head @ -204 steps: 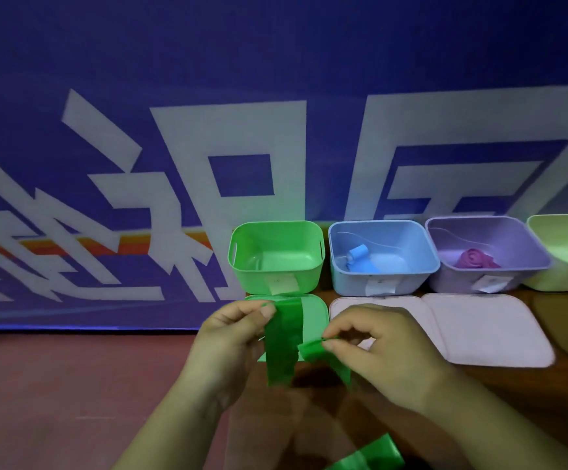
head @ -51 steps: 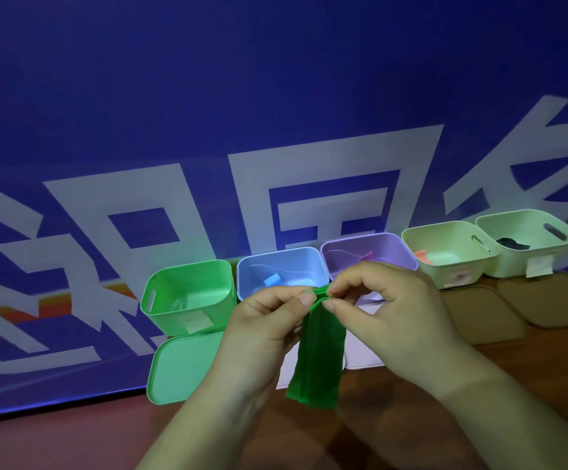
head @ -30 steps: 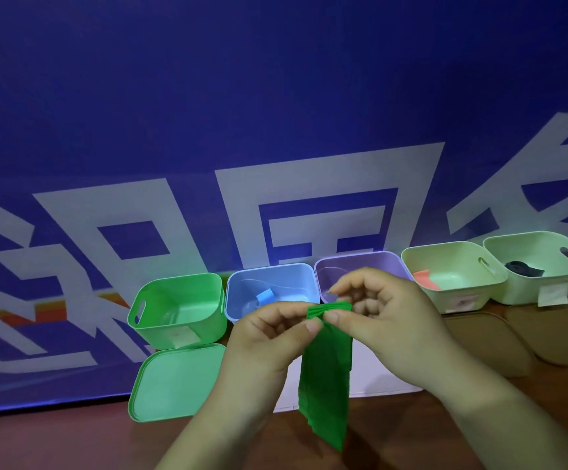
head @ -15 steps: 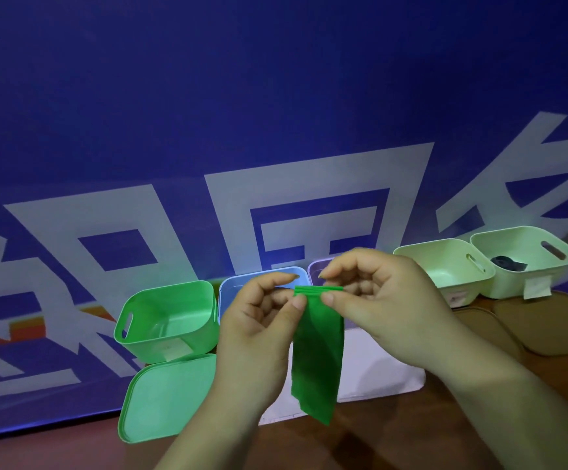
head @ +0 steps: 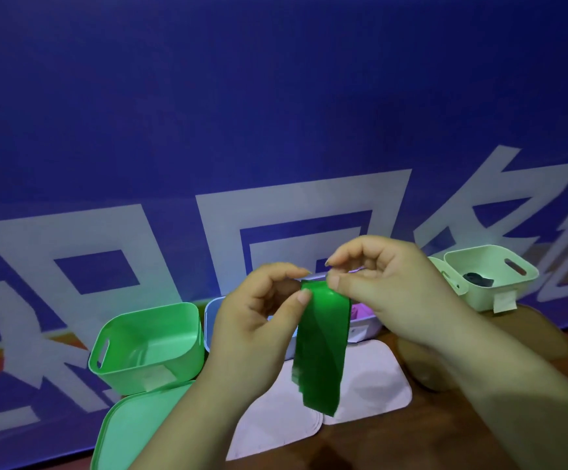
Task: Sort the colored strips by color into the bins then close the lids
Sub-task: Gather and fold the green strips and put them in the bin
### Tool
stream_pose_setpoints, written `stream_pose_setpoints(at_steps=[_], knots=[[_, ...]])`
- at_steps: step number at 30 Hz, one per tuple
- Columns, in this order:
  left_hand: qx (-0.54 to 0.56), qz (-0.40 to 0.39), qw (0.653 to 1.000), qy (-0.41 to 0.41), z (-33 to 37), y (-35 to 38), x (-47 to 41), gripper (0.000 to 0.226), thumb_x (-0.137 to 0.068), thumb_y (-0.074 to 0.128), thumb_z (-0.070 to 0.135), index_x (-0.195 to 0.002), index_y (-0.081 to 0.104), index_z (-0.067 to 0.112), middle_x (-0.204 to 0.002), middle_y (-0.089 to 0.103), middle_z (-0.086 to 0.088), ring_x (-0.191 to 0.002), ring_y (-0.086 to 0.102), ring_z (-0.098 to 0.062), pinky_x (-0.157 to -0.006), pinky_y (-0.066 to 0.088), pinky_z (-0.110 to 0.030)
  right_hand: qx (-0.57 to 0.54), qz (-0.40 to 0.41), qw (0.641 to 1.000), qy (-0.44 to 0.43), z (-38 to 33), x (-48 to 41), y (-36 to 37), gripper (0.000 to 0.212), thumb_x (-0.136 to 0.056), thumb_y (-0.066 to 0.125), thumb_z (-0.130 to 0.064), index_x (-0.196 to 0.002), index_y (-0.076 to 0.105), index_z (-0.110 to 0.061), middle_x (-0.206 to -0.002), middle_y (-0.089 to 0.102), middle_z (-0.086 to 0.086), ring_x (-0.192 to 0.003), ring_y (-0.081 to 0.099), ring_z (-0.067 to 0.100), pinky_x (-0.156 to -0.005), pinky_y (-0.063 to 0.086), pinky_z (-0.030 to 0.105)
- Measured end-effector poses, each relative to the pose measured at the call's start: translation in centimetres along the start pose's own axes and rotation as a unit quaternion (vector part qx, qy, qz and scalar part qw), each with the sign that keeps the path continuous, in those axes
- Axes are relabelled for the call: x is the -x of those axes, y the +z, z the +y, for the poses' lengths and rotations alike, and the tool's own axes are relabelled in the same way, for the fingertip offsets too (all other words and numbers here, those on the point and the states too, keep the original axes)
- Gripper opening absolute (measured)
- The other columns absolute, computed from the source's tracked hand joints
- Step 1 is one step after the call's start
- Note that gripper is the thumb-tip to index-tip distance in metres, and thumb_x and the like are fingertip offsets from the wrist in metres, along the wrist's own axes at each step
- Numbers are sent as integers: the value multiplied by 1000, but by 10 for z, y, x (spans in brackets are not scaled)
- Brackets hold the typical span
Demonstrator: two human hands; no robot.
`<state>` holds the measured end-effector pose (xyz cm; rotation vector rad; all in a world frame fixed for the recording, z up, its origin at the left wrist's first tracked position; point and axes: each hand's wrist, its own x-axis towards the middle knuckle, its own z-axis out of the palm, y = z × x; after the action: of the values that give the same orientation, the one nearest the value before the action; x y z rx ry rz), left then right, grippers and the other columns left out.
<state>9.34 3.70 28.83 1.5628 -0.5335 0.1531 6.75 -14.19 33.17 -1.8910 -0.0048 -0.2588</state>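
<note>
A bunch of green strips [head: 321,347] hangs down in front of me, above the table. My left hand [head: 259,330] pinches its top left corner and my right hand [head: 387,293] pinches its top right corner. The green bin [head: 147,347] stands open to the left, with its green lid [head: 130,432] lying flat in front of it. Behind my hands, the blue bin [head: 213,310] and the purple bin [head: 365,329] are mostly hidden.
Two pale lids [head: 370,381] lie flat on the brown table below the strips. At the right stand two pale green bins [head: 489,276], the farther one with a dark strip [head: 477,279] inside. A blue banner with white characters forms the backdrop.
The view has shifted a little, so the bins sit slightly more to the right in view. Both hands keep hold of the green strips, which hang straighter, with the top edges evened.
</note>
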Motion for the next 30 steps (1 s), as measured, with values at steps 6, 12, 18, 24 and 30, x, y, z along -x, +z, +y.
stream_pose_setpoints(at_steps=[6, 12, 18, 24, 30], knots=[[-44, -49, 998, -10, 2, -5, 2, 23, -77, 77, 13, -89, 77, 33, -89, 75, 1, -85, 71, -20, -74, 58, -27, -36, 10, 999, 24, 5, 5, 0, 14, -81, 76, -7, -85, 73, -20, -82, 73, 2, -71, 67, 13, -64, 55, 24], [20, -47, 995, -83, 6, -4, 7, 33, -75, 78, -8, -86, 80, 23, -87, 75, -14, -80, 72, -24, -62, 57, -20, -46, -1, 999, 24, 8, 12, 1, 14, -83, 75, -8, -86, 72, -21, -74, 69, 0, -62, 63, 10, -58, 51, 22], [32, -40, 992, -112, 9, -2, 7, 31, -77, 76, -9, -86, 80, 21, -84, 77, -8, -82, 74, -27, -68, 59, -24, -16, -48, 999, 0, 8, 21, -4, 16, -82, 77, -11, -89, 73, -25, -85, 73, 4, -82, 70, 32, -78, 60, 48], [19, -29, 992, -120, 12, -1, 8, 29, -78, 76, -7, -90, 78, 18, -84, 78, -3, -81, 75, -18, -74, 59, -23, 42, -77, 996, -15, 11, 27, -8, 29, -76, 81, -7, -91, 73, -30, -85, 74, 3, -80, 71, 25, -69, 63, 44], [5, -31, 992, -121, 12, 1, 10, 28, -79, 76, -3, -94, 78, 20, -86, 78, -3, -84, 74, -21, -82, 61, -34, 53, -66, 996, -27, 12, 30, -10, 22, -80, 78, -9, -88, 73, -29, -83, 74, -6, -76, 71, 13, -69, 62, 36]])
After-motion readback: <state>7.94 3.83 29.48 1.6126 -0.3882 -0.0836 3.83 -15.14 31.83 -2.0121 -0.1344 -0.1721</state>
